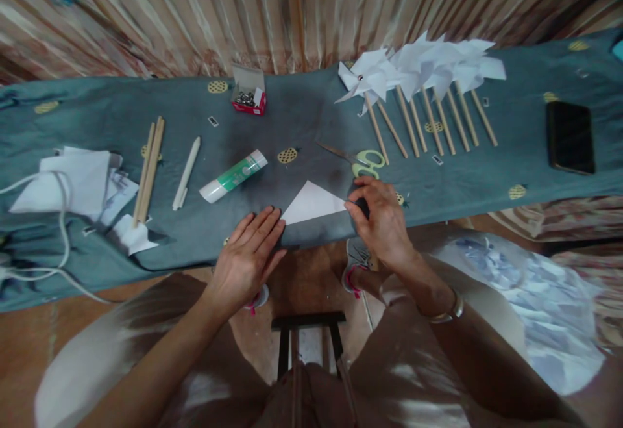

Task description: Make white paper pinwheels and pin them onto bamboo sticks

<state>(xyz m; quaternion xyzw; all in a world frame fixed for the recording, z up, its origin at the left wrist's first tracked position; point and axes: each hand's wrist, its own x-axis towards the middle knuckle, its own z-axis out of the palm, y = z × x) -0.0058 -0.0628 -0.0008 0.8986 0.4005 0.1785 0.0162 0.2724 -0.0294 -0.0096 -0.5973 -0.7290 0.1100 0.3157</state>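
A white paper triangle (314,204) lies near the front edge of the cloth-covered table, its peak pointing away from me. My left hand (250,252) rests flat at its left corner, fingers stretched out. At the right corner, my right hand (382,220) pinches the paper between thumb and fingers. Green-handled scissors (366,163) lie just beyond my right hand. A green and white glue stick (233,176) sits beyond my left hand, with a white pen (187,173) to its left.
Several white pinwheels (423,67) on wooden sticks lie at the back right, a black phone (570,137) at far right. A red box (249,98) of pins stands at the back. Wooden sticks (150,171), paper sheets (80,181) and a white cable (63,233) are at left.
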